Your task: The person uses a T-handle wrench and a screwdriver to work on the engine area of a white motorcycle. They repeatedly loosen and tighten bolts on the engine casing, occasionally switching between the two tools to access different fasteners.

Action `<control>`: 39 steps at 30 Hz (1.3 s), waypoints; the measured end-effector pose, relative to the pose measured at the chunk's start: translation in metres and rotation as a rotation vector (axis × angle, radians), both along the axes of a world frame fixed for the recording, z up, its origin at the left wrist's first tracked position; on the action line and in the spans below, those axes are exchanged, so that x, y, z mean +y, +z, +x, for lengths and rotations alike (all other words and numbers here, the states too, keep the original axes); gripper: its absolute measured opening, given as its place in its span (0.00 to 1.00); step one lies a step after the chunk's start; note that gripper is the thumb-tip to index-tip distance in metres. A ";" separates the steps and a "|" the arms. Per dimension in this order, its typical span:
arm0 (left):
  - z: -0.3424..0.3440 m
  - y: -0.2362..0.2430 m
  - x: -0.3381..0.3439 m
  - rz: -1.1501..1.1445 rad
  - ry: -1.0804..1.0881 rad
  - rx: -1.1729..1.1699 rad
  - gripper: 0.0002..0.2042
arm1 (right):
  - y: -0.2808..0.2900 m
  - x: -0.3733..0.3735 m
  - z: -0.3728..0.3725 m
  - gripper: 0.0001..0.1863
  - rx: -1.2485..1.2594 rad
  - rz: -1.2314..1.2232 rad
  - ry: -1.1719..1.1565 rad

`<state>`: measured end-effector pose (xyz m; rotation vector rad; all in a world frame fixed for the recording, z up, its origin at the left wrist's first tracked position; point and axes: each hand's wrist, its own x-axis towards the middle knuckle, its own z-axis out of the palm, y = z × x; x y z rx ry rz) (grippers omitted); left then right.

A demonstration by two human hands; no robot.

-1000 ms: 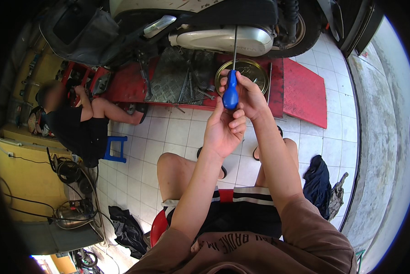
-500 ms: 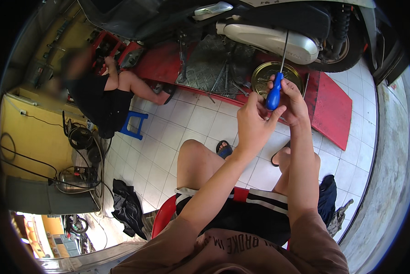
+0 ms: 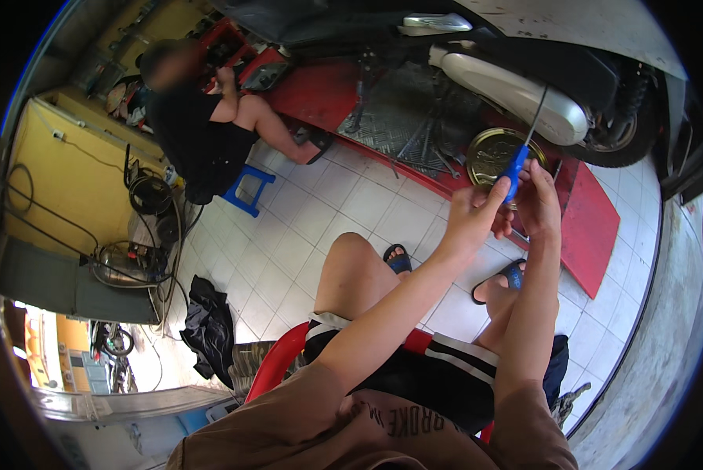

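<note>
My left hand (image 3: 477, 215) grips the blue handle of a screwdriver (image 3: 514, 172), its thumb along the handle. My right hand (image 3: 541, 200) is beside it, fingers curled at the same handle. The long metal shaft runs up to the lower edge of the scooter's black housing, by the silver engine cover (image 3: 508, 94); whether the tip touches anything is unclear. Behind my hands a round golden tray (image 3: 481, 149) rests on the red lift platform (image 3: 594, 235). Wrenches (image 3: 445, 164) lie on its chequered metal plate left of the tray.
A person (image 3: 179, 133) sits by a blue stool (image 3: 250, 188) at upper left, hands at a red toolbox. An air compressor with hoses (image 3: 124, 258) stands at the left. A black cloth (image 3: 203, 329) lies on the tiled floor. The scooter's rear wheel (image 3: 618, 149) is upper right.
The view has swung, shifting the scene rightward. My left hand has turned from palm-up to knuckles-up around the handle, and both hands with the screwdriver now appear further right.
</note>
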<state>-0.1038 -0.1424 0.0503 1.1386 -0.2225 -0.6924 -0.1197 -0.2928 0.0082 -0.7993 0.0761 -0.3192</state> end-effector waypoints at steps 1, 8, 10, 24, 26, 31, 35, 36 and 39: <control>0.001 0.000 0.000 0.066 0.052 -0.148 0.16 | -0.003 -0.002 0.002 0.15 0.023 -0.005 -0.050; -0.012 0.000 -0.008 0.424 0.276 -0.927 0.12 | 0.005 0.002 0.002 0.17 0.004 0.068 0.080; -0.011 -0.015 -0.006 0.329 0.132 -0.618 0.17 | 0.005 0.002 0.000 0.18 -0.040 0.128 0.124; -0.009 -0.006 -0.007 0.326 -0.074 -0.208 0.18 | 0.004 -0.001 0.003 0.17 0.049 0.155 0.117; -0.007 -0.005 -0.011 0.633 0.059 -0.710 0.14 | 0.003 -0.001 0.004 0.15 0.091 0.152 0.070; -0.015 -0.001 -0.010 0.660 0.109 -0.919 0.16 | 0.002 -0.004 0.002 0.14 0.054 0.159 0.029; -0.016 0.002 -0.009 0.205 -0.130 -0.220 0.23 | 0.005 -0.004 -0.002 0.13 -0.009 0.192 0.035; -0.013 0.003 -0.006 0.070 -0.207 -0.015 0.24 | 0.002 -0.003 -0.001 0.16 -0.048 0.201 0.074; -0.014 0.003 -0.007 -0.171 -0.286 0.316 0.28 | -0.001 0.004 0.005 0.17 -0.165 0.349 0.098</control>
